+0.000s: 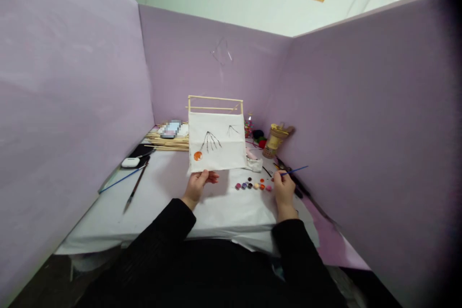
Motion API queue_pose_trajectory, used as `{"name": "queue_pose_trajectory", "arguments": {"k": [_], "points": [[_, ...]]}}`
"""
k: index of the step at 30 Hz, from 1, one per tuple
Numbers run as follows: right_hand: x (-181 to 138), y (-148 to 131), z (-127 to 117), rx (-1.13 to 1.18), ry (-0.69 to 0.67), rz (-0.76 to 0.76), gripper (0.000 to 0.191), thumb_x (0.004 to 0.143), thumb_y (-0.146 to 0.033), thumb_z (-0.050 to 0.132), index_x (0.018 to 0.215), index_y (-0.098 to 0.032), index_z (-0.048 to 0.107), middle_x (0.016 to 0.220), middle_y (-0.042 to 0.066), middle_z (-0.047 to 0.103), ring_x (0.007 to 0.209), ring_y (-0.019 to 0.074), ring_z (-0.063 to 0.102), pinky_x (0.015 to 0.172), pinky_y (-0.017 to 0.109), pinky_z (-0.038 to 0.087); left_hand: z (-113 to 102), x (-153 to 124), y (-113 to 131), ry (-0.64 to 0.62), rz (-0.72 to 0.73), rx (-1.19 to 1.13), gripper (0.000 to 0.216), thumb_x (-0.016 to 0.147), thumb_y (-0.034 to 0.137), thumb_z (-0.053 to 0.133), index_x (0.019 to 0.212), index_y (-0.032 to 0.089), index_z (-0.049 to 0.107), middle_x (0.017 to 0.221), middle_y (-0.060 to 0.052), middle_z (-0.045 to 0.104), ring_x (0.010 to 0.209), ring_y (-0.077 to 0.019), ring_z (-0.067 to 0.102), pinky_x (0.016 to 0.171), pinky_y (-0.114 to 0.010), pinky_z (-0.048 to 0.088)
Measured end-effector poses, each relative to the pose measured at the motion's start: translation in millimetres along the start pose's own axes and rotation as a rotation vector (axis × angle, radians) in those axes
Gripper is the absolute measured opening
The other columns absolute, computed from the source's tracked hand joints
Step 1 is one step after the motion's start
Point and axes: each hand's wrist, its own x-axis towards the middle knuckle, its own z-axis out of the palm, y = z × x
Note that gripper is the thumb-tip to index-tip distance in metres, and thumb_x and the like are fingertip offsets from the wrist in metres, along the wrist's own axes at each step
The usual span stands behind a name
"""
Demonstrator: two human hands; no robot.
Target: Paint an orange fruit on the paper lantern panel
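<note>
My left hand [199, 186] pinches the lower edge of a white cloth panel [227, 151], holding it upright above the table. The panel is fixed to a frame of thin wooden sticks [215, 98], whose bare top shows above the cloth. Dark branching lines and an orange disc are painted on it. In my right hand [284, 186] is a thin blue paintbrush [298, 170], gripped between the fingers near the panel's lower right. Between my hands, a row of small paint pots [250, 186] in several colours stands on the white-covered table.
At the back left lies a bundle of wooden sticks [168, 143] with a phone [171, 128] on top. A white earbud case [130, 162], a blue brush [119, 184] and a brown brush [137, 185] lie left. A yellow-brown cup [275, 140] stands back right. Purple partitions [216, 77] enclose the table.
</note>
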Motion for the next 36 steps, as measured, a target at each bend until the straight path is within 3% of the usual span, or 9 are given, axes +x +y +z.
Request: {"name": "queue_pose_trajectory", "arguments": {"k": [10,15,23,36], "points": [[3,4,5,-0.087,-0.115,-0.013,0.041,0.075,-0.051,0.049,0.077,-0.013,0.065,0.058,0.003,0.062,0.055,0.0159,0.053,0.054,0.025,0.041,0,4,-1,-0.007,0.011,-0.014,0.042,0.076,0.051,0.064,0.073,0.01,0.071,0.073,-0.011,0.074,0.061,-0.0173,0.066,0.063,-0.031,0.053],[5,10,8,-0.112,-0.152,-0.02,0.039,0.074,-0.049,0.05,0.074,-0.014,0.066,0.057,0.004,0.062,0.056,0.0169,0.054,0.055,0.025,0.042,0,3,0,-0.008,0.004,0.004,0.043,0.076,0.052,0.063,0.073,0.01,0.071,0.073,-0.011,0.074,0.062,-0.0184,0.066,0.065,-0.032,0.054],[6,18,8,-0.137,-0.159,-0.024,0.041,0.075,-0.047,0.047,0.081,-0.011,0.067,0.069,0.007,0.067,0.064,0.0184,0.058,0.058,0.026,0.045,1,3,-2,-0.013,0.011,0.01,0.043,0.076,0.052,0.062,0.073,0.01,0.07,0.074,-0.012,0.074,0.062,-0.0185,0.066,0.064,-0.033,0.053],[7,17,11,-0.143,-0.185,0.005,0.04,0.073,-0.049,0.049,0.075,-0.014,0.065,0.058,0.003,0.063,0.054,0.0167,0.055,0.054,0.026,0.043,2,2,-1,-0.019,0.008,0.004,0.04,0.076,0.05,0.063,0.074,0.011,0.07,0.073,-0.011,0.074,0.062,-0.0183,0.066,0.063,-0.032,0.054]]}}
